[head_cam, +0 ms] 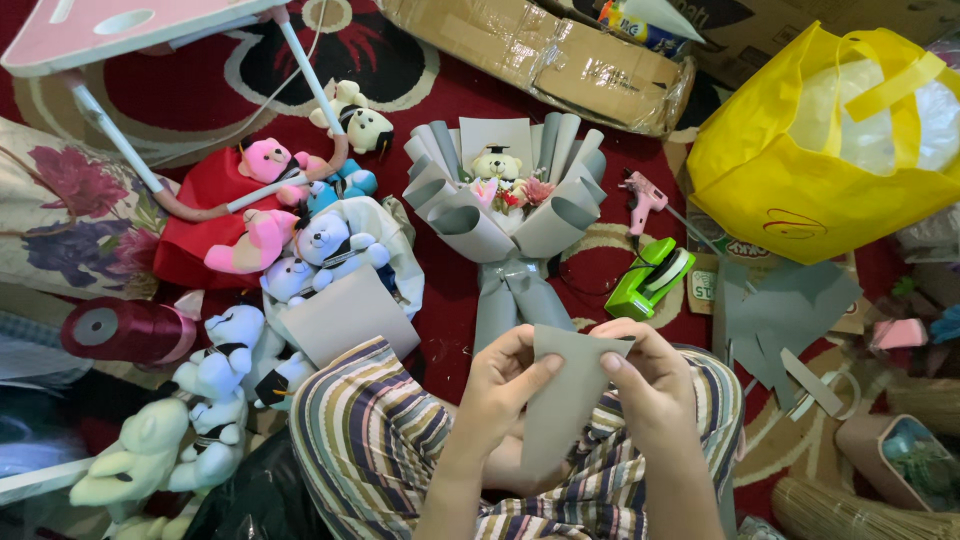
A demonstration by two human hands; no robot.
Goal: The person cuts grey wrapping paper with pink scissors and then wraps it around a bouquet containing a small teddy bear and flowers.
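Both hands hold one grey paper sheet over my lap, which is covered in striped cloth. My left hand pinches its left edge with thumb and fingers. My right hand grips its upper right edge. Just beyond the hands, a grey paper-wrapped bouquet lies on the red carpet, with a small graduation teddy bear and flowers at its centre.
Several small plush bears lie at the left beside a dark red ribbon roll. A pink glue gun, a green tape dispenser and grey paper scraps sit at the right. A yellow bag and cardboard lie behind.
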